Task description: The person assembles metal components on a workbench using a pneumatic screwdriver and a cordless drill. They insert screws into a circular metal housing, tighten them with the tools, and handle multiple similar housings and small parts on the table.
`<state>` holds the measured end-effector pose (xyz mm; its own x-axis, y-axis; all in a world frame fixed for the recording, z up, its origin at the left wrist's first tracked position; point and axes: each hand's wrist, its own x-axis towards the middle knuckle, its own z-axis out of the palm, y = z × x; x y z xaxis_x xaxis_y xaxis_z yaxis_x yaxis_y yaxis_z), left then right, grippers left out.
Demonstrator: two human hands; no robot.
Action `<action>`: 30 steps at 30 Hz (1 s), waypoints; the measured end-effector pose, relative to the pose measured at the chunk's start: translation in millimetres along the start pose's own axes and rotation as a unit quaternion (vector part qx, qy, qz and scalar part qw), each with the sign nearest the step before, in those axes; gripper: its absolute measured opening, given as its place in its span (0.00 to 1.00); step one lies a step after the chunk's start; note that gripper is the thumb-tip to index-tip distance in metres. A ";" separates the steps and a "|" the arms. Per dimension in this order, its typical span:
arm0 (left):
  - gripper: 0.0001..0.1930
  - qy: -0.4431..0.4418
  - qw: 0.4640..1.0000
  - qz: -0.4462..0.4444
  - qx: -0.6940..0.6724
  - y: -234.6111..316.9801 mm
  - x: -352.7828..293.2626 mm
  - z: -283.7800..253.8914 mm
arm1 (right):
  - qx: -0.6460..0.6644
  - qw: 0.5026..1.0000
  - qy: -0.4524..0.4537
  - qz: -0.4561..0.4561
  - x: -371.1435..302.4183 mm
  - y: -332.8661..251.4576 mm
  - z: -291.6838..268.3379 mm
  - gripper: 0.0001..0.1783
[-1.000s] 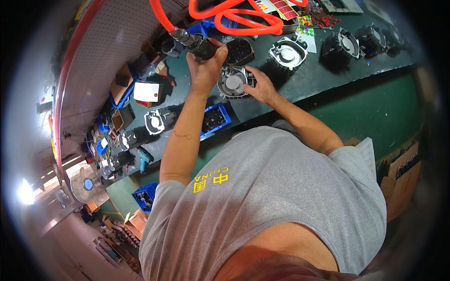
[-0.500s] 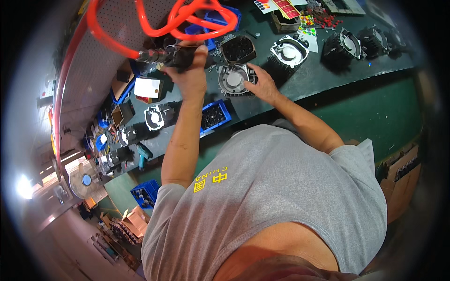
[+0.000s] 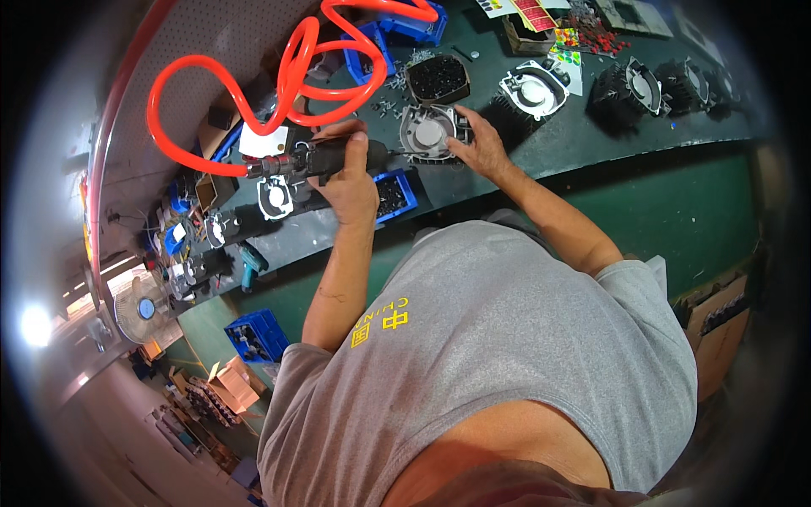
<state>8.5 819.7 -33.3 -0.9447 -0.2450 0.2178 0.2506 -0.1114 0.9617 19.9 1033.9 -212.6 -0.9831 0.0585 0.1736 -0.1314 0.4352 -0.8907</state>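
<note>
My left hand is wrapped round a black air screwdriver that lies almost level, its bit end pointing right. The bit end reaches the left side of a round, light grey metal housing with a pale disc inside; whether it touches a screw is too small to tell. From the right, my right hand grips the housing's rim, fingers on the far side and thumb at the near side. A coiled red air hose runs from the screwdriver's rear end.
Beyond the housing sits a box of small black parts. A blue bin stands at the bench's near edge. White-faced housings line the right, with others at left near a teal drill. Loose screws lie beside the box.
My left hand has brought the air screwdriver down toward me and level, with its bit end at the housing. The hose has swung along. My right hand keeps its grip.
</note>
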 end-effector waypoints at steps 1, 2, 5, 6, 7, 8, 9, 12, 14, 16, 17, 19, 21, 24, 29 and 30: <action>0.10 0.003 1.000 -0.003 -0.004 -0.3 -0.9 0.6 | -0.001 1.000 0.004 -0.005 0.1 0.1 0.6 0.41; 0.09 0.002 1.000 0.002 -0.002 -1.7 -1.3 0.4 | -0.003 1.000 0.008 -0.010 0.2 0.3 0.9 0.41; 0.08 -0.001 1.000 0.013 0.004 -4.9 -0.1 -2.3 | 0.002 1.000 0.005 -0.011 1.3 -0.8 0.1 0.41; 0.08 0.000 1.000 0.009 0.004 -5.0 -0.7 -2.4 | 0.000 1.000 0.021 -0.010 0.7 -1.7 -0.5 0.38; 0.08 0.002 1.000 0.006 0.006 -3.9 -1.9 -2.5 | -0.002 1.000 0.020 -0.014 1.1 -1.4 -0.3 0.38; 0.08 0.004 1.000 0.003 0.008 -2.9 -3.0 -2.6 | -0.004 1.000 0.019 -0.017 1.4 -1.0 -0.3 0.39; 0.08 0.003 1.000 0.003 0.017 -2.2 -3.8 -3.0 | -0.007 1.000 0.018 -0.020 1.7 -0.6 -0.1 0.39; 0.08 -0.005 0.999 0.009 0.053 -1.6 -6.7 -3.0 | -0.002 1.000 0.005 -0.008 0.6 1.8 0.9 0.41; 0.08 -0.014 0.995 0.027 0.091 1.6 -7.5 -0.8 | -0.004 1.000 0.002 -0.004 1.1 1.4 0.9 0.41; 0.09 -0.061 0.991 0.013 0.115 10.9 -8.4 5.2 | -0.010 1.000 0.002 -0.002 1.1 1.7 0.9 0.41; 0.10 -0.085 0.988 0.006 0.126 13.6 -8.3 7.2 | -0.015 1.000 0.003 -0.002 0.9 2.5 0.3 0.41; 0.15 -0.139 0.982 0.019 0.124 3.8 -3.7 5.3 | -0.022 1.000 -0.002 0.003 1.2 0.3 -0.2 0.40; 0.17 -0.171 0.974 0.051 0.141 -2.9 -3.7 3.3 | -0.025 1.000 -0.013 0.011 2.8 -5.1 -1.9 0.40; 0.19 -0.199 0.968 0.019 0.150 -6.4 -7.9 1.9 | -0.015 1.000 -0.013 -0.001 4.6 -1.5 0.4 0.37; 0.13 -0.193 0.954 -0.064 0.219 5.6 -5.8 12.3 | 0.001 1.000 0.019 -0.008 2.4 9.1 10.2 0.38; 0.10 -0.184 0.963 -0.054 0.191 -2.4 -6.8 4.7 | -0.010 1.000 0.019 -0.004 0.6 4.3 7.3 0.38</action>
<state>13.4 826.2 -36.2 -0.9893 0.1145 0.0905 0.1180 0.2626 0.9577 17.8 1029.2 -219.3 -0.9765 0.0891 0.1963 -0.1358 0.4529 -0.8811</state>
